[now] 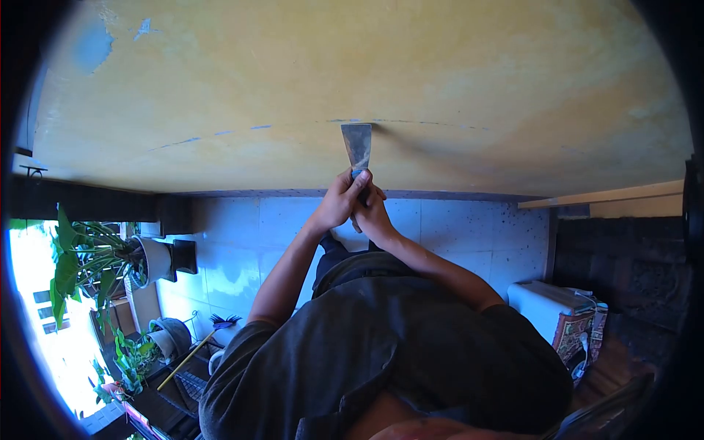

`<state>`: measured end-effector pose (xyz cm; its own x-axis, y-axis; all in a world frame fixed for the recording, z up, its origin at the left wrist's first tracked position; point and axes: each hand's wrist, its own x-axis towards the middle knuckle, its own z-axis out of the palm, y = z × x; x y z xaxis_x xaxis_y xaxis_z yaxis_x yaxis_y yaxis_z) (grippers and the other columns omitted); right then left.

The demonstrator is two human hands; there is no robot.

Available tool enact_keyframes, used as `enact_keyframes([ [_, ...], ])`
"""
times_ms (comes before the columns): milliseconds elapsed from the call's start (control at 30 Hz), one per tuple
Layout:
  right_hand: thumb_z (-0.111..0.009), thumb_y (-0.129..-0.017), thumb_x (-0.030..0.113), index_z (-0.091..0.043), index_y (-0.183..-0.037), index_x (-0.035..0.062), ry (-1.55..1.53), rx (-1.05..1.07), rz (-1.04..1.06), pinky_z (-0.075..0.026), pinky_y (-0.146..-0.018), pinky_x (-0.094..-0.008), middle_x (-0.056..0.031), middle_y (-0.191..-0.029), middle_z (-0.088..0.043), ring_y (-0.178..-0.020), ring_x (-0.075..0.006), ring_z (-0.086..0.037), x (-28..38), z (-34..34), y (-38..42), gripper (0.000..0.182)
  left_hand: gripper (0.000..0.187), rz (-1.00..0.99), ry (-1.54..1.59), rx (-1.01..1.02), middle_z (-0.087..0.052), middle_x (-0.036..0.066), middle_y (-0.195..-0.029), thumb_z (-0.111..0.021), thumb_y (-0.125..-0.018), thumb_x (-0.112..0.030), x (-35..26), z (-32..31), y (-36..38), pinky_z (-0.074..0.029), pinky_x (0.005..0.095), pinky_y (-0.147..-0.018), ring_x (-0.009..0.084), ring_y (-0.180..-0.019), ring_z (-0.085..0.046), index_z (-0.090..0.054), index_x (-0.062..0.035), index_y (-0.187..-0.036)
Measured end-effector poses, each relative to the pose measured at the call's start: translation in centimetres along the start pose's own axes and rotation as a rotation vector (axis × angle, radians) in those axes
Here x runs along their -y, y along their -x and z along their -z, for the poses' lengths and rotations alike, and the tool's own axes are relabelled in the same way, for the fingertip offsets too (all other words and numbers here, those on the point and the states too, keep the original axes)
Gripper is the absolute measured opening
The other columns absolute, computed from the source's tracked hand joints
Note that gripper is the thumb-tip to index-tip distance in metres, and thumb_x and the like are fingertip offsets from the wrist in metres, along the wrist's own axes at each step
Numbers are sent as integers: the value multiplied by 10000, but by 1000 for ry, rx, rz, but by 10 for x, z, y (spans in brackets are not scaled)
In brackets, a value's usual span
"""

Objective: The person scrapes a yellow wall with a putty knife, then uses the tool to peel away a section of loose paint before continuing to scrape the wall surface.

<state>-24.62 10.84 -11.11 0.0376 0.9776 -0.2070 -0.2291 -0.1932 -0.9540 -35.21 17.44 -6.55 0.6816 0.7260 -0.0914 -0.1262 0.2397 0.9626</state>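
A paint scraper [357, 144] with a broad, worn metal blade is held upright against the yellow wall [440, 66]. Its blade edge is right at a thin broken line of bare patches across the wall. My left hand [340, 201] is closed round the handle, thumb pressed along it near the blade. Lower down, my right hand [372, 218] wraps the same handle, and the two hands overlap. Most of the handle is hidden by my fingers; its end pokes out below them.
Peeled paint marks the wall's upper left. Light floor tiles [235, 227] run below it, with dark specks to the right. Potted plants [155, 261] and a yellow-handled broom [187, 359] stand at left. A white appliance [539, 304] with a patterned cloth is at right, beside dark furniture.
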Motion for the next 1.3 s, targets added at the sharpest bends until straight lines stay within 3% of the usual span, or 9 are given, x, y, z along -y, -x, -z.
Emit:
enact_keyframes([
  [200,-581,-997,102,-496,-1200,41,-79,38,-257,-485,-696,-289,-63,-893,-597,-846,-146,-612,25,-3,9,228,386,63,-67,-64,-586,64,-709,-427,-1114,-376,-12,-6,6,-535,374,-867,244,-920,-701,-479,-33,-945],
  [500,-619,-964,74,-471,-1282,33,46,59,8,-495,-831,-336,-93,-1012,-611,-952,-206,-610,16,7,2,353,367,-56,-46,-94,-603,62,-722,-454,-1110,-359,-15,-15,2,-545,358,-819,219,-909,-693,-490,-20,-975],
  [600,-631,-958,82,-482,-1241,41,99,65,-32,-496,-755,-305,-91,-996,-605,-890,-178,-609,22,13,-4,323,356,-75,-60,-100,-611,64,-727,-454,-1112,-346,-17,-15,-4,-545,355,-806,217,-908,-693,-490,-18,-978],
  [633,-633,-958,84,-485,-1228,45,57,86,-152,-494,-730,-294,-88,-991,-603,-871,-165,-606,32,15,-4,310,353,-73,-78,-94,-613,64,-728,-454,-1112,-342,-19,-12,-7,-545,354,-802,216,-908,-694,-490,-18,-979],
  [733,-633,-966,102,-487,-1189,47,-28,88,-150,-480,-662,-265,-73,-976,-593,-836,-115,-591,24,10,-7,272,361,-3,-70,-107,-610,63,-724,-452,-1112,-348,-8,-10,-5,-546,351,-794,215,-909,-696,-492,-16,-974],
  [967,-650,-958,140,-502,-1223,15,-43,36,-94,-494,-767,-297,-103,-1018,-603,-913,-154,-594,14,2,0,328,368,6,-135,-105,-604,62,-731,-456,-1109,-364,-16,-8,4,-548,338,-803,208,-893,-695,-489,-21,-981],
  [1100,-636,-958,119,-523,-1234,4,20,33,-61,-496,-806,-321,-119,-1026,-612,-939,-185,-604,1,5,-11,319,374,12,-93,-103,-576,66,-706,-439,-1112,-362,-1,-2,-3,-523,377,-875,252,-924,-691,-480,-32,-940],
  [1233,-633,-953,92,-553,-1183,-6,23,-4,0,-491,-852,-354,-133,-1013,-630,-963,-224,-613,5,0,-5,262,368,-15,-115,-54,-575,64,-707,-431,-1116,-349,-8,-4,0,-522,376,-873,257,-942,-692,-489,-30,-939],
  [1300,-641,-945,88,-543,-1177,-9,22,4,3,-493,-847,-359,-129,-1007,-631,-949,-221,-615,4,3,-5,270,385,33,-96,-77,-610,73,-760,-444,-1114,-355,-14,-5,0,-532,360,-856,219,-909,-681,-498,-16,-940],
])
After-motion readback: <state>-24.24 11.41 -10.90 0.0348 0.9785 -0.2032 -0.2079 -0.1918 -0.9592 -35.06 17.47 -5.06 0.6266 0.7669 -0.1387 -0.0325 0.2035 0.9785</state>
